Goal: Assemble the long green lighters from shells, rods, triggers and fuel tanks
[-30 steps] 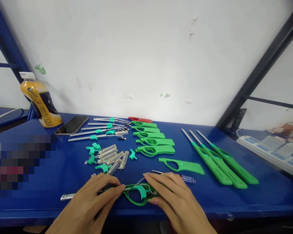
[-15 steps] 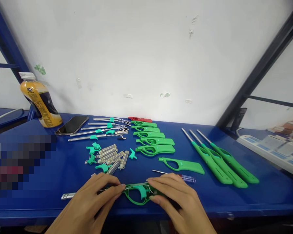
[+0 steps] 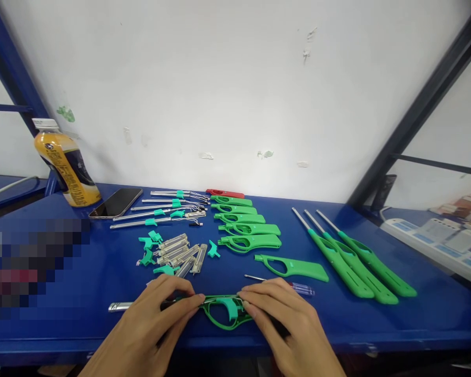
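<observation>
Near the table's front edge I hold a green lighter casing half [image 3: 220, 325] with a teal trigger [image 3: 231, 309] seated by its finger loop. My left hand [image 3: 153, 319] is closed, pinching the casing's narrow end and the metal tube [image 3: 120, 307], which sticks out to the left. My right hand [image 3: 288, 319] is closed around the handle end, its thumb and fingertips at the thin wire beside the trigger. The palm side of the handle is hidden. Just beyond my right hand lies a screwdriver [image 3: 302, 288]; beyond my left, clear fuel tanks [image 3: 176, 250] and loose teal triggers [image 3: 147, 256].
Green casing halves [image 3: 255, 242] and a red one [image 3: 225, 193] lie in a column mid-table. Wired metal tubes [image 3: 135, 225] are at the back left, near a phone [image 3: 118, 202] and a drink bottle [image 3: 66, 162]. Assembled green lighters [image 3: 349, 269] lie on the right.
The casing and its metal tube have shifted slightly right, the tube tilting more level. My right thumb and fingertips have drawn closer together at the wire beside the trigger.
</observation>
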`<action>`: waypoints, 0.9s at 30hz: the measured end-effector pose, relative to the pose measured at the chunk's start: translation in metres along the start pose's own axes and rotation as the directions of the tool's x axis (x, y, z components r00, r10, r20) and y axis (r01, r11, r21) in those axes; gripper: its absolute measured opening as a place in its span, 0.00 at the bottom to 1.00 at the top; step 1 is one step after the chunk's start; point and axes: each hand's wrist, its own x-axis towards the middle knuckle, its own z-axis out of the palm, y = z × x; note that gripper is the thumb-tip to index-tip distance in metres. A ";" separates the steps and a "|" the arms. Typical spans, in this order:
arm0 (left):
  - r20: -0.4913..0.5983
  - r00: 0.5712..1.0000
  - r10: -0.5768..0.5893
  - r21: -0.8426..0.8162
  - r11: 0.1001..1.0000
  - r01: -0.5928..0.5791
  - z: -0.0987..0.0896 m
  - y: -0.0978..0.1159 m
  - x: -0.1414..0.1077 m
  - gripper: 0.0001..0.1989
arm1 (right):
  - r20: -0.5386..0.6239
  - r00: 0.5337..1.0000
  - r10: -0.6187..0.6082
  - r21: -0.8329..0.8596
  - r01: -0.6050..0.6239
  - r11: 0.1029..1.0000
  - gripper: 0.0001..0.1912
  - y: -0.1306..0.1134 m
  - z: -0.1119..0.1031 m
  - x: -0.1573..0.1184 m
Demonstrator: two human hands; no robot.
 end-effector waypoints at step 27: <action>0.395 0.814 -0.425 0.240 0.903 0.355 -0.078 -0.081 0.037 0.09 | 0.444 0.888 -0.123 -0.435 0.333 0.837 0.25 -0.030 0.010 0.109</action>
